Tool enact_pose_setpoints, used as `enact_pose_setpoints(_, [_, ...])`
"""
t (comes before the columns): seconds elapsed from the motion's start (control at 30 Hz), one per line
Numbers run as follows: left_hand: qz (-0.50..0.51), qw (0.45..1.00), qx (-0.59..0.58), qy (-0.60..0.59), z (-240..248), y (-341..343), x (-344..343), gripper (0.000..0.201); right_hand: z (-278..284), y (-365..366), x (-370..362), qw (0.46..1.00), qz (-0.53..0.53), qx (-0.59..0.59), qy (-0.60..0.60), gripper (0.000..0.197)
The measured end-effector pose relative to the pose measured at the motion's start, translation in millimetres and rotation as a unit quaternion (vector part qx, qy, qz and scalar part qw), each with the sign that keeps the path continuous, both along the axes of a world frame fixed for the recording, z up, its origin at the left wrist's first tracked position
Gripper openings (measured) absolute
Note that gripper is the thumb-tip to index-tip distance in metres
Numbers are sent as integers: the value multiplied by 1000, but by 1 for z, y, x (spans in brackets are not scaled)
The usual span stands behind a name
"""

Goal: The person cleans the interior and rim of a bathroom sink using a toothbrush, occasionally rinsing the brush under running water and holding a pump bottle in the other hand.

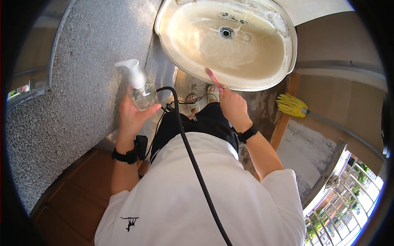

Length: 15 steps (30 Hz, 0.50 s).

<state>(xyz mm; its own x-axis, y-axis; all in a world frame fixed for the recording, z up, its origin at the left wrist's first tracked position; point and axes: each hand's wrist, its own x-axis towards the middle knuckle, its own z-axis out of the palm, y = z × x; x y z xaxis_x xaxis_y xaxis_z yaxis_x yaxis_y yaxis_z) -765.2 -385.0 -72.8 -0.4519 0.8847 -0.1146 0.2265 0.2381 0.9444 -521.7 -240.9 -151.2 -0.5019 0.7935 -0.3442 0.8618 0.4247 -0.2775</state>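
Observation:
Fingers and thumb of my left hand wrap round a clear pump bottle with a white pump head. The bottle is tilted, its spout pointing left toward the pebbled wall. My right hand is closed round the handle of a pink toothbrush, whose head points up and left over the near rim of the sink. The oval sink is cream with brownish stains, and a round metal drain sits toward its far side. What fills the bottle is hard to make out.
A yellow mop with a grey-blue handle leans at the right. The pebbled wall rises close on my left. A black cable runs down my front. Barred window at the lower right.

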Motion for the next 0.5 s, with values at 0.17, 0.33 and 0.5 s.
enact_pose_setpoints(0.17, [2, 1000, 2, -6, -2, -1, 2, 66, -2, -4, 1, 1000, 17, 21, 9, 37])
enact_pose_setpoints(0.33, [-9, 1000, -13, 1, -4, 1, 1, 63, -1, -6, 9, 1000, -29, 9, -7, 36])
enact_pose_setpoints(0.5, [-5, 999, 6, -31, -8, 2, 1, 58, 0, -10, 35, 998, -51, -11, -30, 34])
